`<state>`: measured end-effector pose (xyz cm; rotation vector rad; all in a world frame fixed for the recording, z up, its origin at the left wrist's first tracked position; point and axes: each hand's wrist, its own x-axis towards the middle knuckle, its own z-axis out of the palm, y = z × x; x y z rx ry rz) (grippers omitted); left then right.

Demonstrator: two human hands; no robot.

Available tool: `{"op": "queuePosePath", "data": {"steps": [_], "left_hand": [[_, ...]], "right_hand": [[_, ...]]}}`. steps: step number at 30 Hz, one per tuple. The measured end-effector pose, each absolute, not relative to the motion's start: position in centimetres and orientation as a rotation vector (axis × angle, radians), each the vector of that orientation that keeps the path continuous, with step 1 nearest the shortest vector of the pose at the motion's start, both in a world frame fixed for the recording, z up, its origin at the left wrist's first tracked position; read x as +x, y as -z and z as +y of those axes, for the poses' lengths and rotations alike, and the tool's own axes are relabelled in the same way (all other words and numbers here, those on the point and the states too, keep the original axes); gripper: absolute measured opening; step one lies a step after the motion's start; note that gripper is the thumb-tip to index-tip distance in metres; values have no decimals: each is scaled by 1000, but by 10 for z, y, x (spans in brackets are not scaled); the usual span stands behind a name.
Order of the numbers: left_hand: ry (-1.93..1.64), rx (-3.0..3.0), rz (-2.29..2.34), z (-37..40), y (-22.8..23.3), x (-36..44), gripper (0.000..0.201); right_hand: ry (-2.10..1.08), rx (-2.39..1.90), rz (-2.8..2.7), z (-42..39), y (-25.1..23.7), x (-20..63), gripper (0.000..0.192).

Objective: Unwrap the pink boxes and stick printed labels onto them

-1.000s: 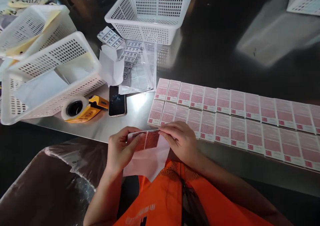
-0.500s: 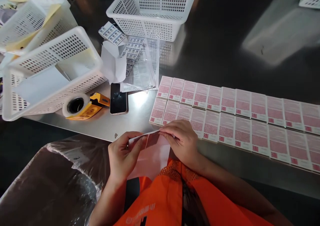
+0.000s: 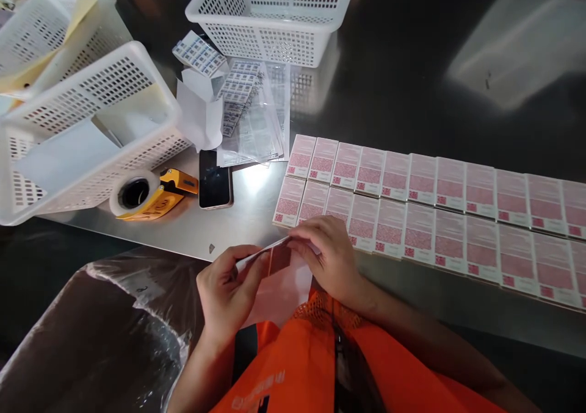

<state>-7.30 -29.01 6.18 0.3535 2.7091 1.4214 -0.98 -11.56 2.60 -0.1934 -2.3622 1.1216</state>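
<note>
Sheet (image 3: 284,286) was at six o'clock, my left hand (image 3: 229,291) pinching its left side, my right hand (image 3: 327,254) gripping its upper edge. Yellow tape dispenser (image 3: 153,208), phone (image 3: 215,182) lay at nine, pink-printed cards (image 3: 421,222) at three, white basket (image 3: 284,44) at twelve.

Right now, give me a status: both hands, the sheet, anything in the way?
Left hand and right hand both pinching the sheet. Sheet at the table's near edge. Nothing blocking between hands; pink-printed cards just beyond right hand.
</note>
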Motion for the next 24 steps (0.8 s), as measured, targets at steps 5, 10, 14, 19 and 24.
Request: {"op": "queuePosePath", "data": {"steps": [5, 10, 14, 19, 24], "left_hand": [[-1341, 392, 2647, -292, -63, -77, 12], [-1302, 480, 2480, -292, -67, -79, 10], [-1309, 483, 2489, -287, -72, -77, 11], [-1348, 468, 2553, -282, -74, -76, 10], [-1330, 356, 2550, -281, -74, -75, 12]], "right_hand": [[-1130, -1, -2362, -115, -33, -11, 18], [-1158, 82, -2347, -115, -36, -12, 9], [-1151, 21, -2282, -120, -34, -10, 13], [-968, 8, -2283, -124, -35, -6, 17], [-819, 73, -2312, -124, -35, -4, 18]]}}
